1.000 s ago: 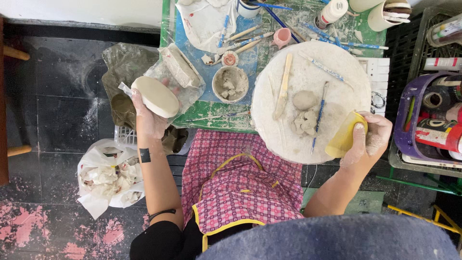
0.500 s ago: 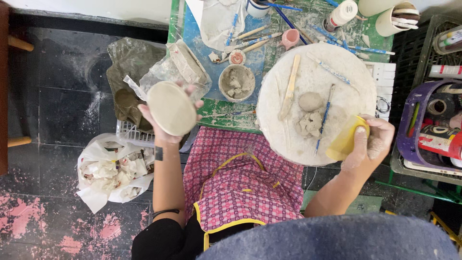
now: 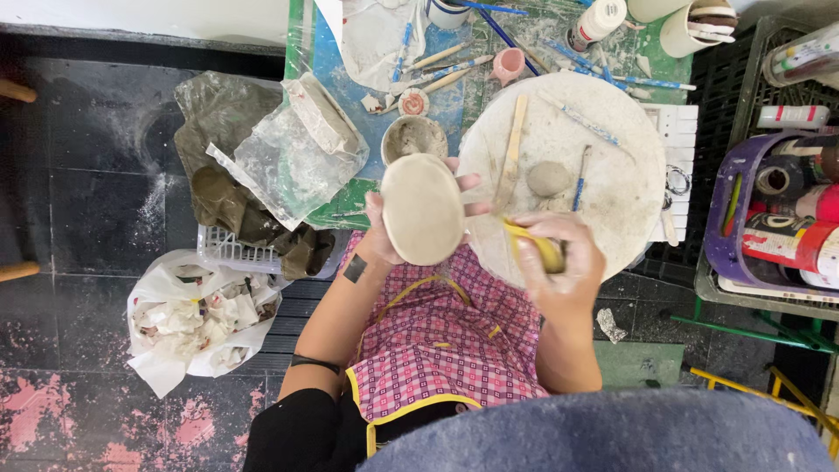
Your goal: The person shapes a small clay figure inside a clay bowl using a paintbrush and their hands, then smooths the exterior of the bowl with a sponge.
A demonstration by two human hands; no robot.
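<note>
My left hand (image 3: 384,232) holds a flat oval clay piece (image 3: 422,208) up in front of my chest, its pale underside facing the camera. Just to its right, my right hand (image 3: 559,267) grips a yellow sponge (image 3: 542,247), close beside the clay piece. Behind both hands lies a round white work board (image 3: 612,201) carrying a grey clay lump (image 3: 548,177), a wooden stick (image 3: 511,149) and a thin blue-handled tool (image 3: 578,179). A small bowl (image 3: 412,136) stands just beyond the clay piece.
Plastic-wrapped clay (image 3: 301,144) lies at the table's left edge over a white basket (image 3: 232,249). A white bag of scraps (image 3: 197,319) sits on the floor. Brushes, a pink cup (image 3: 509,63) and bottles crowd the back; a purple bin (image 3: 769,214) of containers stands right.
My left hand has brought the clay piece from the left in toward my chest. My right hand has lifted the sponge off the board's right edge and moved left beside the clay.
</note>
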